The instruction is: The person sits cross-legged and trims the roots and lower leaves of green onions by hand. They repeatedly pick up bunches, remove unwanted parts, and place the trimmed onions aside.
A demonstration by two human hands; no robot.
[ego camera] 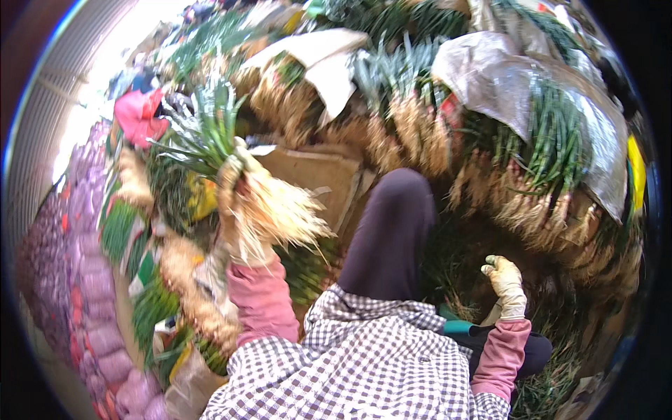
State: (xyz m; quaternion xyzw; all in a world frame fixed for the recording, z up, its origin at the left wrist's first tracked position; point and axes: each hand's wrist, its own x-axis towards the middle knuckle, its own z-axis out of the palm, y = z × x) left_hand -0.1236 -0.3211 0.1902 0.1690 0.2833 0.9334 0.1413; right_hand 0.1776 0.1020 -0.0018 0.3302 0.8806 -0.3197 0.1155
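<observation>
My left hand, in a soiled light glove, is raised at the left, closed around a bunch of green-leaved plants with long pale roots. The leaves point up and left, and the roots fan out to the right. On the right, my right hand, also gloved, is held near my bent leg with its fingers curled; nothing is plainly seen in it. Beyond it lie rooted green bunches, partly covered by a clear plastic sheet.
A flattened cardboard piece lies in front of my raised knee. More bunches stand in rows ahead, some beneath a white sack. Purple mesh sacks are stacked at the far left, near a pink bag. Loose greens cover the ground at the right.
</observation>
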